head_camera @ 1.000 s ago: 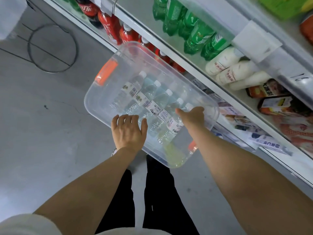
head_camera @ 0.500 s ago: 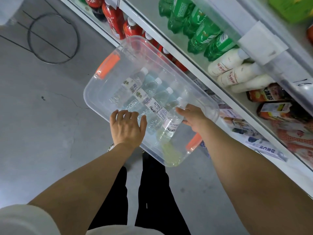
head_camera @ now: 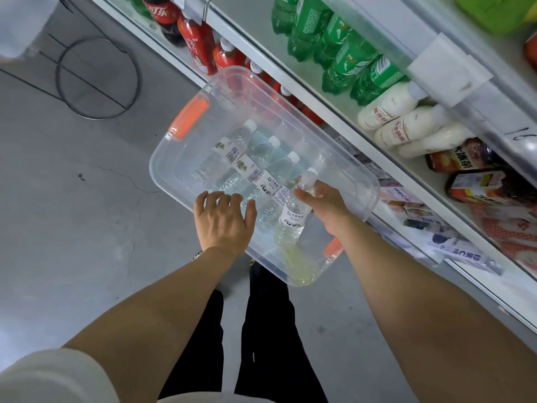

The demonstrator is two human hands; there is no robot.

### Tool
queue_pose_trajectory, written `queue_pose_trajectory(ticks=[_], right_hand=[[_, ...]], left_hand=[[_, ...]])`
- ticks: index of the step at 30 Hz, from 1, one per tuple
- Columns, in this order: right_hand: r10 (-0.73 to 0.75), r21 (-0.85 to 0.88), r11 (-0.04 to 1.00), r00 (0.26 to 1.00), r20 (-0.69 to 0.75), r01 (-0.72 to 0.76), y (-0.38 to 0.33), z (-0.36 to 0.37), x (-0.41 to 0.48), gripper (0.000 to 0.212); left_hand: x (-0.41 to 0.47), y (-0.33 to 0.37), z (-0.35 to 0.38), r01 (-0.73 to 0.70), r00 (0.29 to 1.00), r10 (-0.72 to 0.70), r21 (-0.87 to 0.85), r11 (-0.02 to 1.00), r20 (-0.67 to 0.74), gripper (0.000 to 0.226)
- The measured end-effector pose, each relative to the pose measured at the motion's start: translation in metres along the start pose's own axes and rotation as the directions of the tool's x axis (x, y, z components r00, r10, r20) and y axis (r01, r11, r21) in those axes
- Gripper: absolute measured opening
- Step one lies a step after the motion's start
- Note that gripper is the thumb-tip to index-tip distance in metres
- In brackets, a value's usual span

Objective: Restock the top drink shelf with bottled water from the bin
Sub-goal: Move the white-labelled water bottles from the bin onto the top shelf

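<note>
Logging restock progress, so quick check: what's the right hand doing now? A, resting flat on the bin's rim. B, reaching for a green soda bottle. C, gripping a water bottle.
C: the right hand is curled round a water bottle just below its white cap, over the clear bin.

Wht sleeve (head_camera: pixel 43 376), blk trousers (head_camera: pixel 270 330), L-wrist band (head_camera: pixel 197 255).

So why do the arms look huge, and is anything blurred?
Head view: the wide-angle lens stretches the near forearms and slants the shelf rail; light is soft, shadows faint; slight sheen on the clear bin; the water bottle in the right hand is sharp, corners softer.
</note>
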State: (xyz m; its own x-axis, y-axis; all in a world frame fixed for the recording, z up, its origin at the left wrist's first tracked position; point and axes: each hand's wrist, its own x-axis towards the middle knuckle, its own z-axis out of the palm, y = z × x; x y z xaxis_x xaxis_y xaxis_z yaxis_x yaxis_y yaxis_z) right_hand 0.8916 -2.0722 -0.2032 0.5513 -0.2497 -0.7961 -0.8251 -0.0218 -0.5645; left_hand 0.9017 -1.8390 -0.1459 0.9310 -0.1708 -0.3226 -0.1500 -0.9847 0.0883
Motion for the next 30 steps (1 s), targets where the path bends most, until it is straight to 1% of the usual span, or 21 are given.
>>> queue_pose_trajectory(ticks=[3,5,6,9,11,14,15,17,18,21,24,25,27,28,30], right_hand=[[-0.042,-0.008,0.999,0.997,-0.065,0.041,0.001,0.002,-0.011,0.023],[-0.068,-0.018,0.998,0.992,-0.11,0.066,-0.001,0.003,-0.02,0.021],[-0.082,-0.015,0.997,0.988,-0.129,0.081,-0.004,0.002,-0.026,0.022],[-0.122,-0.011,0.993,0.979,-0.164,0.122,-0.018,-0.003,-0.051,0.037],[-0.151,-0.015,0.989,0.973,-0.176,0.15,-0.031,-0.008,-0.072,0.039],[-0.186,0.001,0.982,0.954,-0.234,0.191,-0.055,-0.017,-0.106,0.033],[-0.195,0.014,0.979,0.944,-0.266,0.206,-0.062,-0.02,-0.119,0.03],[-0.221,0.026,0.97,0.918,-0.328,0.243,-0.08,-0.026,-0.145,0.025],[-0.24,0.015,0.965,0.901,-0.36,0.263,-0.09,-0.03,-0.157,0.026],[-0.312,0.008,0.936,0.837,-0.449,0.353,-0.124,-0.047,-0.212,0.042],[-0.422,-0.069,0.884,0.726,-0.543,0.462,-0.171,-0.071,-0.278,0.053],[-0.456,-0.103,0.865,0.682,-0.572,0.491,-0.189,-0.079,-0.3,0.049],[-0.517,-0.176,0.823,0.582,-0.628,0.54,-0.223,-0.098,-0.346,0.03],[-0.543,-0.208,0.801,0.535,-0.647,0.561,-0.241,-0.107,-0.371,0.029],[-0.588,-0.252,0.752,0.446,-0.675,0.609,-0.274,-0.121,-0.421,0.031]], left_hand=[[0.001,-0.002,0.001,0.005,1.0,-0.005,0.021,1.0,0.022,0.062],[0.001,-0.002,0.0,0.017,0.998,-0.02,0.038,0.999,0.058,0.066],[0.001,-0.002,-0.001,0.017,0.997,-0.021,0.049,0.999,0.08,0.068],[0.001,-0.004,-0.007,-0.018,0.989,0.013,0.035,0.999,0.15,0.071],[0.002,-0.009,-0.013,-0.028,0.976,0.038,-0.05,0.998,0.213,0.069],[0.007,-0.013,-0.04,0.027,0.947,0.067,-0.284,0.958,0.314,0.065],[0.006,-0.013,-0.052,0.043,0.944,0.08,-0.359,0.932,0.321,0.064],[0.004,-0.008,-0.083,0.033,0.944,0.129,-0.476,0.879,0.304,0.065],[0.003,-0.004,-0.1,0.018,0.944,0.161,-0.534,0.846,0.287,0.066],[-0.008,0.015,-0.165,-0.093,0.934,0.305,-0.7,0.708,0.185,0.065],[-0.023,0.046,-0.239,-0.179,0.913,0.398,-0.794,0.581,0.086,0.068],[-0.03,0.056,-0.264,-0.199,0.904,0.424,-0.822,0.534,0.057,0.069],[-0.047,0.075,-0.312,-0.251,0.871,0.491,-0.875,0.415,-0.017,0.073],[-0.056,0.083,-0.337,-0.269,0.855,0.515,-0.898,0.348,-0.057,0.078],[-0.073,0.098,-0.382,-0.294,0.839,0.529,-0.925,0.242,-0.129,0.096]])
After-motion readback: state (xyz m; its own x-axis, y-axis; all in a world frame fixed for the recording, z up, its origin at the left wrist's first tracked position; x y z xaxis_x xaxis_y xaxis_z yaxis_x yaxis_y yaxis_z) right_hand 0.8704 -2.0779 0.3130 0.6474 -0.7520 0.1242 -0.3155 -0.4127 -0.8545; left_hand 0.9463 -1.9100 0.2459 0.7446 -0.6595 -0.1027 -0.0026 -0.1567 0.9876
